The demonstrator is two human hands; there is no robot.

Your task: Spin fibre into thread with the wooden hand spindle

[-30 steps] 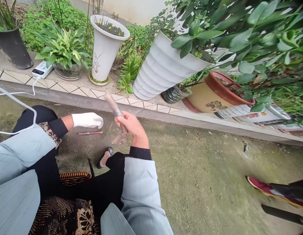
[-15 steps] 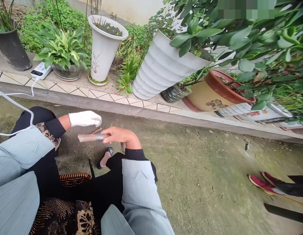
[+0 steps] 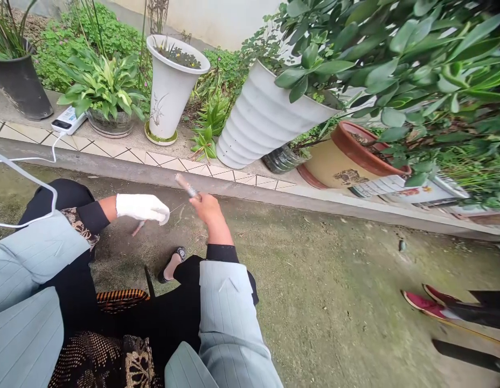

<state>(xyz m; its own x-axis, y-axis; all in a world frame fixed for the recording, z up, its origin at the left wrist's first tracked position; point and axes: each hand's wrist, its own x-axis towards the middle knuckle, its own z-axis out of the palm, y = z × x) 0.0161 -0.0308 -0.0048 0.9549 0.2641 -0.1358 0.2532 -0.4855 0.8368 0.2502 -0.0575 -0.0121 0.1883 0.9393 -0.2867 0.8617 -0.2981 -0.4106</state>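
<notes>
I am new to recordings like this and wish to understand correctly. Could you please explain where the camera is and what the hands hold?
There is no machine here, only a person. The camera is worn on the head and looks forward and down. The left hand wears a white glove; a thin strand runs from its fingertips toward the right hand. That bare hand grips a pale rod. Below the glove shows a reddish stick, partly hidden, so I cannot tell whether it is held. Ahead, a tiled ledge bears potted plants. Another person's red shoes are at the picture's right.
</notes>
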